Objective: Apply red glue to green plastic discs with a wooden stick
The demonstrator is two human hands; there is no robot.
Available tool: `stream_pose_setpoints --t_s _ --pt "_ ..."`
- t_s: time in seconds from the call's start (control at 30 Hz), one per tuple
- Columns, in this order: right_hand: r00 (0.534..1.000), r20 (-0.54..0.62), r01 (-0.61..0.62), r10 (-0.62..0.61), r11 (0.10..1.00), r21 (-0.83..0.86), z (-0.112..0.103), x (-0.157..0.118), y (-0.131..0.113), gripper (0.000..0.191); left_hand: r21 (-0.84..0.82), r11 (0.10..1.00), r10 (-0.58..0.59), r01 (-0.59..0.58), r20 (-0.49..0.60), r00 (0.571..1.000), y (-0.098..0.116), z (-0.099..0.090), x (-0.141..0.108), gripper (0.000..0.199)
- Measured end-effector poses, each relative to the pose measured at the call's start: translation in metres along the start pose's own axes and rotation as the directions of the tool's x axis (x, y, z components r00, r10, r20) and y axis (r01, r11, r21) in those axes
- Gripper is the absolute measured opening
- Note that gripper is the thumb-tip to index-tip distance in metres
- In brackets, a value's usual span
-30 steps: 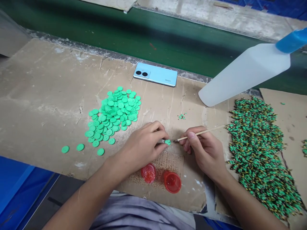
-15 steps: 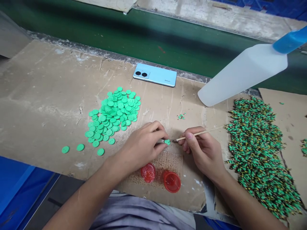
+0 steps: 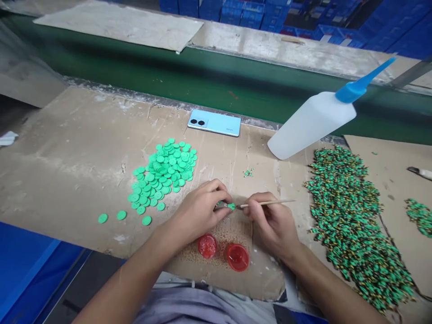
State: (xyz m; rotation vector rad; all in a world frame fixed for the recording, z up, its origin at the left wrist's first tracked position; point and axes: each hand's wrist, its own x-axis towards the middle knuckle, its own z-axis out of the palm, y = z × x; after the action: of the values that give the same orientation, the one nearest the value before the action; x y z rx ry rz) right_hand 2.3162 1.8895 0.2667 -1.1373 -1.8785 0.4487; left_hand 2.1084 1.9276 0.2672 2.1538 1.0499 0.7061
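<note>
My left hand [image 3: 202, 204] pinches a small green disc [image 3: 231, 206] at its fingertips. My right hand [image 3: 272, 220] is closed round a thin wooden brush [image 3: 270, 202], whose dark tip points left and lies at or very near the disc; contact is too small to tell. Left of my hands lies a heap of green discs [image 3: 165, 168], with a few loose ones beside it. Two red cups, one [image 3: 207, 246] and another [image 3: 238, 257], stand below my hands on a stained cardboard piece. A few tiny green bits [image 3: 249, 173] lie above my hands.
A blue phone [image 3: 214, 123] lies near the back edge. A white bottle [image 3: 312, 123] with a blue nozzle leans to the right behind my right hand. At right spreads a large pile of small green, dark and yellow pieces [image 3: 347, 211]; a brush [image 3: 420, 172] lies at the far right.
The view has tilted up and shifted, showing more blue crates at the back and the bottle's whole nozzle. Both hands keep their grips, the brush still close to the disc.
</note>
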Motion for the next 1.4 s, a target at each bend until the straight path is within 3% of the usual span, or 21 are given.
stream_pose_setpoints --t_s 0.1,0.3,0.47,0.53,0.63,0.7,0.8,0.9,1.0,1.13,1.2,1.33,1.4 --pt "0.986 -0.116 -0.100 0.116 0.986 0.135 0.001 -0.005 0.005 0.013 0.001 1.000 0.001 -0.001 -0.004 1.000 -0.001 0.000 0.000 0.006" --pt "0.940 -0.291 -0.088 0.176 0.952 0.293 -0.003 -0.002 0.009 0.017 -0.105 0.989 -0.104 0.103 0.002 0.995 -0.004 -0.008 -0.006 0.029" --pt "0.941 -0.258 -0.109 0.219 0.918 0.381 -0.005 0.003 0.010 0.020 -0.002 0.986 -0.169 0.169 0.004 0.986 0.004 -0.015 -0.007 0.005" --pt "0.943 -0.238 -0.127 0.232 0.913 0.388 -0.005 0.003 0.010 0.021 0.039 0.986 -0.163 0.163 0.011 0.987 0.007 -0.016 -0.006 0.011" --pt "0.952 -0.201 -0.121 0.230 0.889 0.441 -0.007 0.003 0.010 0.020 -0.064 0.975 -0.212 0.211 0.005 0.977 0.007 -0.018 -0.004 0.007" --pt "0.964 -0.182 -0.083 0.193 0.871 0.484 -0.011 0.004 0.009 0.018 -0.321 0.905 -0.283 0.277 0.031 0.959 0.003 -0.020 -0.003 0.004" --pt "0.984 -0.156 -0.007 0.088 0.890 0.456 -0.022 0.006 0.012 0.033 -0.691 0.657 -0.294 0.302 0.135 0.946 0.000 -0.023 -0.001 0.020" --pt "0.997 -0.071 0.027 0.004 0.906 0.422 -0.036 0.007 0.018 0.049 -0.841 0.453 -0.224 0.296 0.213 0.951 0.005 -0.029 0.003 0.023" --pt "0.999 -0.032 0.024 -0.013 0.931 0.364 -0.047 0.006 0.024 0.047 -0.882 0.347 -0.169 0.319 0.276 0.946 0.015 -0.036 0.009 0.024" --pt "0.985 -0.145 -0.055 0.088 0.975 0.217 -0.054 0.007 0.019 0.033 -0.871 0.392 -0.160 0.294 0.251 0.955 0.016 -0.034 0.022 0.024" --pt "0.979 -0.149 -0.111 0.141 0.975 0.195 -0.054 0.009 0.015 0.024 -0.861 0.424 -0.182 0.282 0.225 0.957 0.011 -0.029 0.027 0.027" --pt "0.980 0.076 -0.197 0.183 0.934 0.298 -0.051 0.011 0.012 0.010 -0.829 0.472 -0.210 0.299 0.223 0.952 -0.001 -0.019 0.030 0.032" --pt "0.961 0.146 -0.276 0.236 0.873 0.402 -0.049 0.010 0.012 0.015 -0.782 0.563 -0.203 0.268 0.183 0.962 -0.005 -0.017 0.029 0.030"
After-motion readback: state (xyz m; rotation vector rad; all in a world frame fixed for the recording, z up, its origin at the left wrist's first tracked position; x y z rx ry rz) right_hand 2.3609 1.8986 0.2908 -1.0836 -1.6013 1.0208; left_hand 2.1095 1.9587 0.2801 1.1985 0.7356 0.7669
